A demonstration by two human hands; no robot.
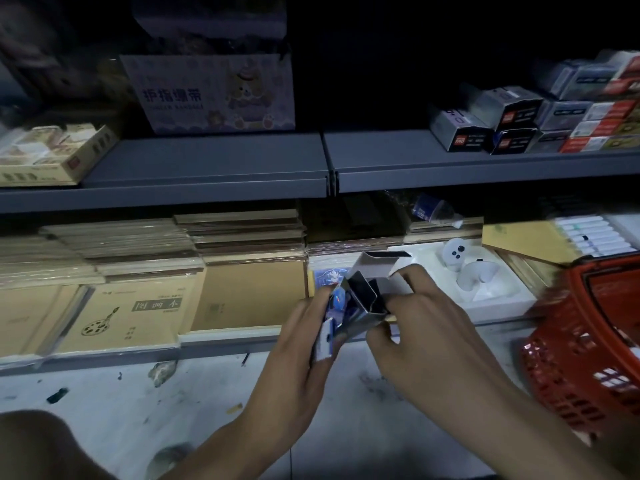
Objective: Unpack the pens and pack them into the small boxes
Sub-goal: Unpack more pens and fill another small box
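Head view, one entry. Item: small box [362, 306], silvery card with a blue printed figure on its near-left face, mouth open, white top flap [379, 263] folded up and back. It is held in the air between my two hands. Its long axis runs from low and near me up and away, mouth pointing toward the shelving. The inside is dark, with a folded card wall across it; I cannot tell whether any pen is in it. My left hand [304, 351] is wrapped round the box's left side, fingers curled over the printed face. My right hand [429, 337] pinches the right wall, thumb under the box and forefinger reaching up by the flap. Pens: a row of pale barrels [592, 237] lies beyond the small box and well to its right, side by side, long axes running left to right; I judge these the stock to be packed. They are on my right hand's side, so that hand would reach while the left keeps the mouth open. Also noted: red basket [588, 344] right of the small box; white tray [491, 303] just behind it; brown notebooks [131, 313] to its left.
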